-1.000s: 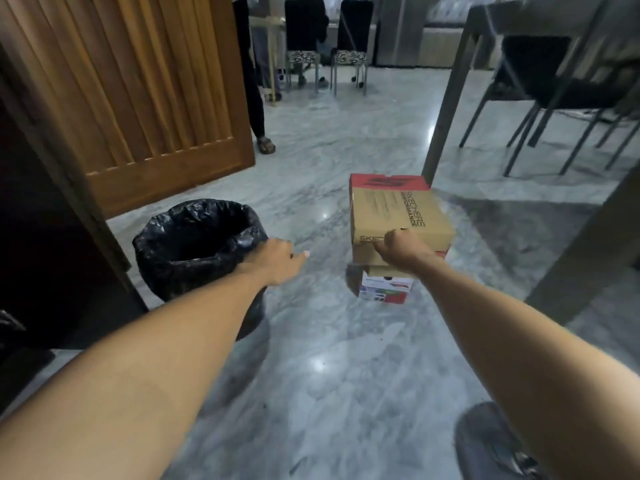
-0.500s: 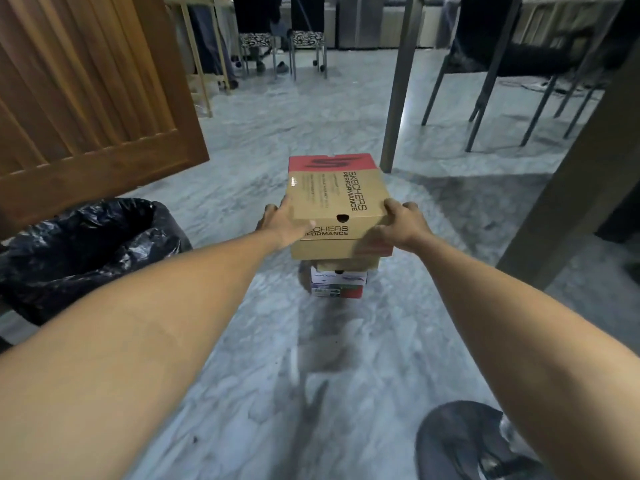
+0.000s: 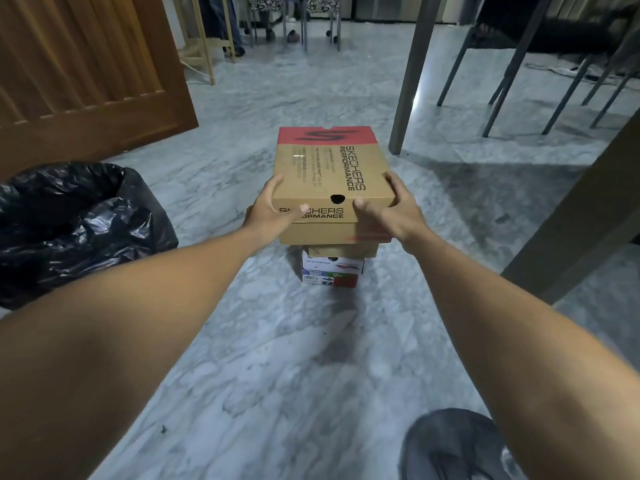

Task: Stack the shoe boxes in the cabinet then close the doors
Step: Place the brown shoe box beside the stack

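Currently both hands are on the top shoe box (image 3: 332, 174); left hand (image 3: 268, 213) wraps its left near corner, thumb lying across the front face over the printed lettering, other fingers (image 3: 273, 183) curled round the side edge; right hand (image 3: 393, 211) mirrors it on the right near corner, thumb on the front lip beside the round finger hole, fingers clamped on the right side. Box is kraft brown with a red band at the far end of the lid; lid closed; sits roughly level. Whether it rests on the box under it or is held just clear of it I cannot tell; the near edge overhangs the stack. Below it: a second brown box (image 3: 341, 250), only its front strip visible; under that a white box (image 3: 332, 270) with a label and red patch, sitting on the grey marble floor (image 3: 277, 358).

Left of the stack: a bin with black liner (image 3: 76, 230), near but apart from the boxes; behind it a wooden slatted door (image 3: 86, 64), swung open. Right of the stack: a grey table leg (image 3: 410, 74) just beyond the boxes; another thick leg (image 3: 571, 220) at the right edge; dark chair legs (image 3: 512, 74) further back. Person's knee in dark fabric (image 3: 453, 445) at bottom right. Cabinet interior not visible in this view.
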